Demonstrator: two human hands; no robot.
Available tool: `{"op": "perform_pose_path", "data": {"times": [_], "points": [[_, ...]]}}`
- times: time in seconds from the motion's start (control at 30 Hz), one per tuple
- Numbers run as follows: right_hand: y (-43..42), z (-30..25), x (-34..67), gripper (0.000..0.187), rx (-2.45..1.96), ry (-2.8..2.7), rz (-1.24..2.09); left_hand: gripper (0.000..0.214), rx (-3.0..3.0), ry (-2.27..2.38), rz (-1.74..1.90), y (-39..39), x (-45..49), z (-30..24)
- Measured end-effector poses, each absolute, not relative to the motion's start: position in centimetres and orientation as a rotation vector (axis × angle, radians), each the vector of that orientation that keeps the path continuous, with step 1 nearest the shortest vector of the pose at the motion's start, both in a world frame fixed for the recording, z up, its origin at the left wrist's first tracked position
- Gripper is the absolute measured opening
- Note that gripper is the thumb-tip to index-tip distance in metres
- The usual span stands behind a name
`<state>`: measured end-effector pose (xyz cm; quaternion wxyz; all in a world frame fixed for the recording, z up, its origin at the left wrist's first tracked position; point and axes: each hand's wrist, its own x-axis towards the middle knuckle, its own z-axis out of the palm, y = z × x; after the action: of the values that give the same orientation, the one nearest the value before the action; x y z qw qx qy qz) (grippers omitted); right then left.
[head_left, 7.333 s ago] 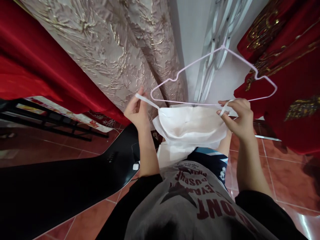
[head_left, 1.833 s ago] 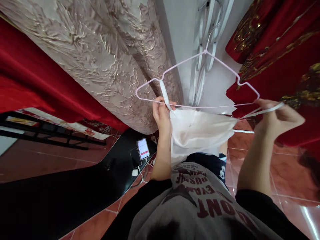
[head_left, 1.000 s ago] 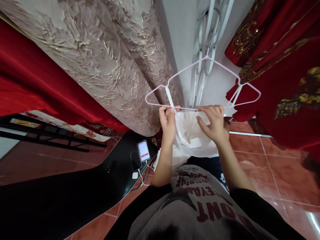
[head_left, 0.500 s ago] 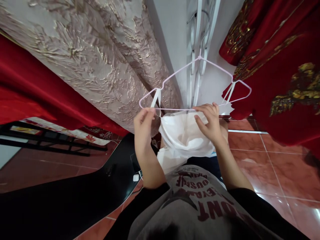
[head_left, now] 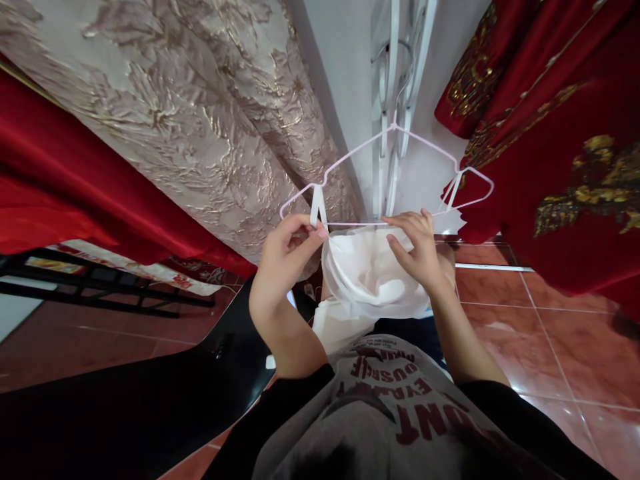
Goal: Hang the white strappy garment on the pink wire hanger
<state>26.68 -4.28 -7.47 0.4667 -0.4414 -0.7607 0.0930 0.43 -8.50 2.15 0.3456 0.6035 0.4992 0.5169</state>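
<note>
A pale pink clothes hanger (head_left: 357, 150) hangs before me, its hook at a white metal rack (head_left: 393, 80). A white garment (head_left: 360, 267) with thin straps hangs from it; each strap loops over a notch in the hanger. My left hand (head_left: 287, 257) is closed, thumb and forefinger pinching the foot of the left strap (head_left: 318, 205) at the garment's upper edge. The fingers of my right hand (head_left: 415, 243) bend over the hanger's lower bar, with the thumb apart in front of the garment. Part of the bar is hidden under those fingers.
On the left hang a pinkish-gold brocade garment (head_left: 200, 120) and red cloth (head_left: 75, 180). Red garments with gold embroidery (head_left: 565, 160) hang at right. A glossy black surface (head_left: 150, 393) lies lower left, over a red tiled floor (head_left: 500, 327).
My left hand has moved right, from the hanger's lower left corner to the foot of the left strap. The hanger has shifted slightly left and down in view. My right hand keeps its place.
</note>
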Motion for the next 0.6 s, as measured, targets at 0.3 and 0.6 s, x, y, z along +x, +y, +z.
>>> {"op": "perform_pose_path", "data": {"times": [0.3,0.6], "points": [[-5.2,-6.1,27.7,0.044,-1.107,-2.018,0.316,0.03,1.116,0.926,1.578,-5.3,-0.9,1.7],[-5.6,-5.7,27.9,0.047,-1.131,-2.094,0.223,0.021,0.995,0.986,1.64,-5.7,-0.8,0.8]]}}
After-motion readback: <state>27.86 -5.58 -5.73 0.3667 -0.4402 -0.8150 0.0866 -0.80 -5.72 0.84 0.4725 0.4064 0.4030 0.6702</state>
